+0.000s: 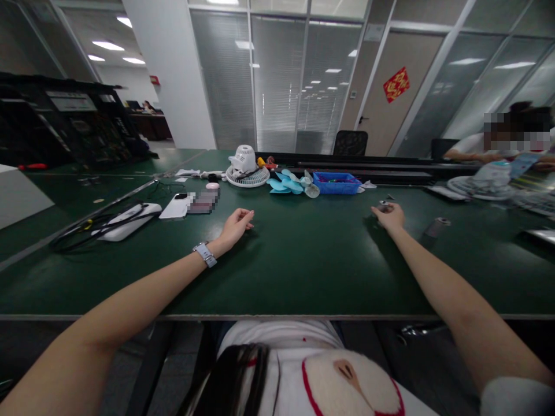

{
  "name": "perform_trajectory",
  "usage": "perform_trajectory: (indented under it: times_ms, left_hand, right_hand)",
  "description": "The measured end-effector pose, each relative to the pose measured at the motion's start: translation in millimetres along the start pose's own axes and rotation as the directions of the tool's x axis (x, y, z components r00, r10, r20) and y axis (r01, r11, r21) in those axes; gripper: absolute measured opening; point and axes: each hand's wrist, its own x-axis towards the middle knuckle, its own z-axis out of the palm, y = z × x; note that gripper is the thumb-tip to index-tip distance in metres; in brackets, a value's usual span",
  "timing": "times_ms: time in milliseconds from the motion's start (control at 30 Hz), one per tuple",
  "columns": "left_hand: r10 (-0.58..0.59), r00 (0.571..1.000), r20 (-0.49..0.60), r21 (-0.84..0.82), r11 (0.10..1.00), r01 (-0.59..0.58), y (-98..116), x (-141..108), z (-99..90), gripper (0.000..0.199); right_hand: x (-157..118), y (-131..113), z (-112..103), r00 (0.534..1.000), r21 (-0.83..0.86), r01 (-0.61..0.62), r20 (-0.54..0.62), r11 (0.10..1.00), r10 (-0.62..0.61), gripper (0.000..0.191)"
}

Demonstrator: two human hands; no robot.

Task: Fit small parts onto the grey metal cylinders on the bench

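White top (288,370), bottom centre | fuzzy off-white patch (323,378), red outline, brown core shape (347,372) with dark marks | white sleeve (515,396), lower right corner | wristwatch (205,255) on pale grey strap, left wrist (219,247), left of centre

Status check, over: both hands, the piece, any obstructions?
Left hand: loosely curled, nothing visible in it. Right hand: gripping small metallic piece. Grey cylinder close on its right; blue basket beyond, between the hands. Over.
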Motion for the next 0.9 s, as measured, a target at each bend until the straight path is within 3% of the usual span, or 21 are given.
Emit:
perform_trajectory:
  times_ms: [200, 300, 367, 433, 500, 567, 667, 767, 833, 900]
  left_hand:
    - [-0.014, 1.000, -0.019, 0.003, 1.000, 0.014, 5, -3, 2.5, 0.025]
    - [-0.015, 1.000, -0.021, 0.007, 1.000, 0.015, 5, -3, 2.8, 0.023]
    - [-0.018, 1.000, -0.016, 0.014, 1.000, 0.019, 5, -2, 2.5, 0.023]
    - [-0.018, 1.000, -0.013, 0.018, 1.000, 0.019, 3, 0, 1.8, 0.022]
    - [-0.008, 1.000, -0.007, 0.018, 1.000, 0.008, 0, 1, 0.9, 0.023]
    - [0.005, 1.000, -0.002, 0.021, 1.000, -0.005, -2, 2, 0.5, 0.022]
    - [0.022, 1.000, 0.014, 0.075, 0.997, -0.023, 0, -1, 3.3, 0.020]
    - [0.085, 0.993, 0.085, 0.207, 0.973, -0.101, 15, -4, 15.6, 0.019]
    - [0.209, 0.956, 0.204, 0.271, 0.927, -0.260, 32, -3, 30.8, 0.024]
    - [0.333, 0.894, 0.301, 0.268, 0.870, -0.415, 49, 3, 49.5, 0.028]
  right_hand:
    - [-16, -19, -2, 0.998, -0.013, 0.030, -0.057, 0.999, -0.031, 0.039]
    - [-47, -46, 15, 0.989, 0.042, 0.142, 0.025, 0.989, -0.143, 0.045]
    - [-83, -69, 31, 0.937, 0.198, 0.254, 0.191, 0.947, -0.292, 0.051]
    - [-124, -93, 45, 0.812, 0.415, 0.301, 0.360, 0.859, -0.459, 0.053]
    - [-161, -112, 53, 0.696, 0.527, 0.291, 0.456, 0.799, -0.554, 0.051]
    - [-185, -125, 53, 0.626, 0.569, 0.286, 0.499, 0.771, -0.599, 0.049]
    - [-198, -130, 48, 0.586, 0.600, 0.280, 0.512, 0.750, -0.628, 0.048]
    - [-197, -126, 44, 0.568, 0.612, 0.259, 0.529, 0.747, -0.630, 0.049]
    - [-197, -124, 43, 0.562, 0.612, 0.257, 0.534, 0.747, -0.631, 0.050]
    - [-197, -123, 44, 0.561, 0.615, 0.259, 0.532, 0.745, -0.634, 0.052]
